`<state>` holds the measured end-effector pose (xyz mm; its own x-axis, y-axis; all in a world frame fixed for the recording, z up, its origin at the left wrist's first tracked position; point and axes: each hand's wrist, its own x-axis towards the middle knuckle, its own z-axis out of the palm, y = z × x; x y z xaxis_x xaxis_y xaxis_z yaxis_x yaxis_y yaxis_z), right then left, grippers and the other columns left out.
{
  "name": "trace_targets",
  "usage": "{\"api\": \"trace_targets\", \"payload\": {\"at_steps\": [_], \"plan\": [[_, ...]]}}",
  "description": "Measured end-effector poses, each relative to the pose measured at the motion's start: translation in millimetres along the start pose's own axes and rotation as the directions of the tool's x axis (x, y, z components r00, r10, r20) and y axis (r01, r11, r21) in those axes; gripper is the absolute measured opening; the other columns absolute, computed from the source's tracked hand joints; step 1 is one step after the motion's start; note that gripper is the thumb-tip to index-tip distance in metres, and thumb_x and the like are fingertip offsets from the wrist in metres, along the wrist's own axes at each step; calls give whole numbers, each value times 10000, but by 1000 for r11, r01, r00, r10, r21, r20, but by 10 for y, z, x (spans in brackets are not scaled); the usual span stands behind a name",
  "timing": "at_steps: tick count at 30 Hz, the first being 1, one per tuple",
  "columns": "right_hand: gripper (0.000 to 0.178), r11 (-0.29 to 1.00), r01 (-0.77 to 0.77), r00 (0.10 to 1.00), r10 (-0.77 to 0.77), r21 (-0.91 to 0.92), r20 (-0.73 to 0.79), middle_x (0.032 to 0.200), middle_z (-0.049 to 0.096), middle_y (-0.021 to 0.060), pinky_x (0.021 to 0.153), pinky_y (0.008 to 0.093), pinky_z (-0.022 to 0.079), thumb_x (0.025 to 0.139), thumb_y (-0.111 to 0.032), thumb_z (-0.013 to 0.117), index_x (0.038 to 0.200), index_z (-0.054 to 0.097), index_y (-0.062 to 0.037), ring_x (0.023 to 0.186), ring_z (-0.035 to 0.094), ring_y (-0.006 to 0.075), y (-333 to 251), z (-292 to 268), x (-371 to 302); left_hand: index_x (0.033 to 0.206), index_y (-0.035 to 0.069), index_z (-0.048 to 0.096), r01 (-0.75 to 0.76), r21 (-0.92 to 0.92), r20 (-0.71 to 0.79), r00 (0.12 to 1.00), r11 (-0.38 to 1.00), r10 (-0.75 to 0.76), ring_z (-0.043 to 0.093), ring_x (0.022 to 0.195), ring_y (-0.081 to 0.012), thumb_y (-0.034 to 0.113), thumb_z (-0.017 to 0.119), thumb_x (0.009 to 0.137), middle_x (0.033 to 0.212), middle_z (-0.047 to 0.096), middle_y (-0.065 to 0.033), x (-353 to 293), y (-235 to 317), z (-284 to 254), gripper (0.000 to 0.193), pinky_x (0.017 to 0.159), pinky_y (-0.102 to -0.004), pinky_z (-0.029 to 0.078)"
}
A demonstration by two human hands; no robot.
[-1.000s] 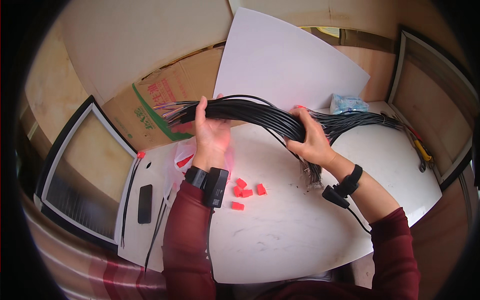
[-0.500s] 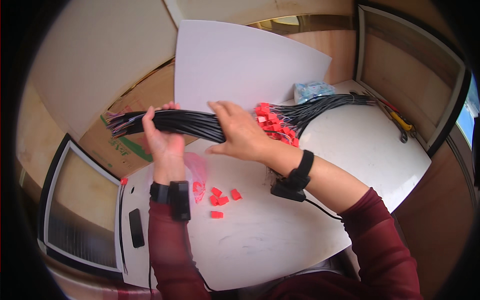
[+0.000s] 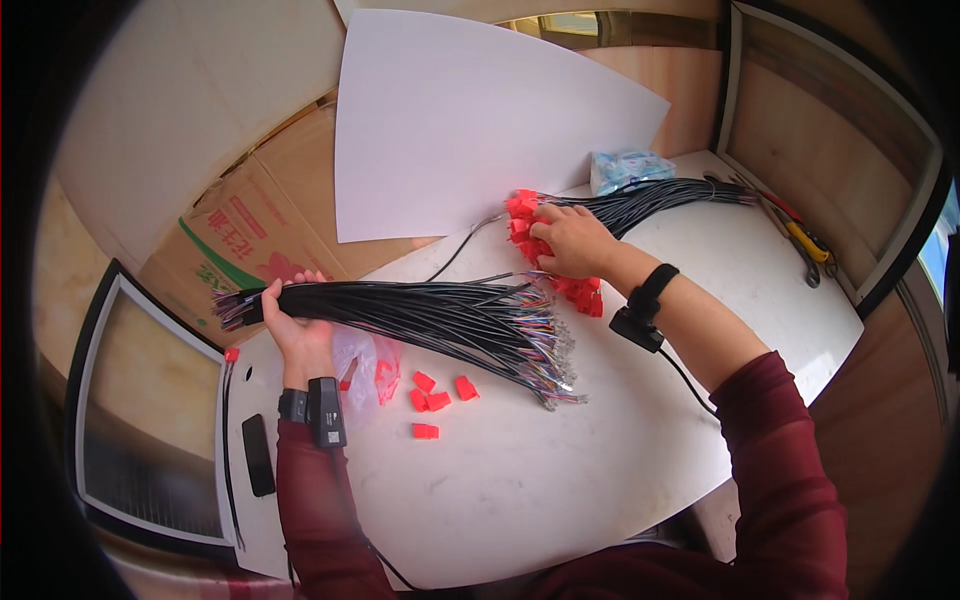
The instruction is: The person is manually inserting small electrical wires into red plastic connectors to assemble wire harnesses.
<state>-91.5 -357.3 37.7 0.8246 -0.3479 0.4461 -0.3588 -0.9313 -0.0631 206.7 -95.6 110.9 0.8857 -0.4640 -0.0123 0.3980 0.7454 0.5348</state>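
Observation:
My left hand [image 3: 302, 335] is wrapped round a bundle of black cables [image 3: 400, 310] near its left end. Short coloured wire ends stick out past that hand. On the right the bundle fans out over the table into coloured wires with small metal terminals [image 3: 555, 350]. My right hand [image 3: 575, 240] has its fingers curled onto the red plastic connectors [image 3: 522, 218], which sit on the ends of a second black cable bundle [image 3: 660, 200]. Its fingertips are partly hidden among the connectors. One black cable [image 3: 455, 250] runs loose between the two bundles.
Several loose red connectors [image 3: 437, 401] lie by a thin plastic bag [image 3: 360, 365]. A black phone [image 3: 257, 455] and a single cable [image 3: 230, 450] with a red connector are at left. Pliers with a yellow handle [image 3: 805, 240] and a blue-white packet [image 3: 628, 170] lie far right. Behind stand a white board [image 3: 480, 120] and cardboard [image 3: 290, 190].
My right hand has let go of the cable bundle and moved right to the red connectors. The bundle's right end has come into view, fanned out low over the table, still held by my left hand.

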Motion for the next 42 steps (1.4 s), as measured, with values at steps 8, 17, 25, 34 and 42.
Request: {"api": "trace_targets", "payload": {"at_steps": [8,17,25,34,42], "plan": [[293,1000,10,936,-12,7,351,1077,642,195,882,454,512,786,-178,670,1056,698,-69,1039,621,360,-138,-386,413,953,-1,531,30,26,-101,995,999,-27,613,910,-262,154,678,816,937,590,-118,89,-30,-357,254,938,-444,539],[362,994,-111,881,106,-17,461,1170,627,212,940,455,491,840,3,504,1179,631,-9,1146,588,389,-224,539,1508,1018,-10,523,40,-36,-106,993,999,-43,623,942,-261,136,668,835,965,595,-130,-117,-15,-542,275,965,-452,521],[341,998,-63,840,62,-18,540,1256,580,219,980,436,477,842,-24,518,1158,640,11,1154,585,387,-404,1011,1720,1009,-6,573,6,-8,-99,995,1000,-7,621,929,-242,161,649,844,943,617,-110,-305,-12,-612,246,965,-414,509],[238,999,-40,911,46,-22,410,1087,655,210,896,451,506,810,-27,540,980,706,-10,1055,623,389,-166,1127,1612,948,21,561,34,-50,-173,984,998,-42,612,923,-269,158,688,809,909,605,-114,-407,-27,-626,233,931,-439,525],[238,919,-393,896,383,1,227,1056,693,227,813,464,548,831,-79,579,1016,704,5,965,670,404,-245,812,1750,868,23,571,80,-103,-163,982,991,-97,613,926,-278,160,704,794,912,609,-119,-501,-65,-635,204,941,-431,520]]}}
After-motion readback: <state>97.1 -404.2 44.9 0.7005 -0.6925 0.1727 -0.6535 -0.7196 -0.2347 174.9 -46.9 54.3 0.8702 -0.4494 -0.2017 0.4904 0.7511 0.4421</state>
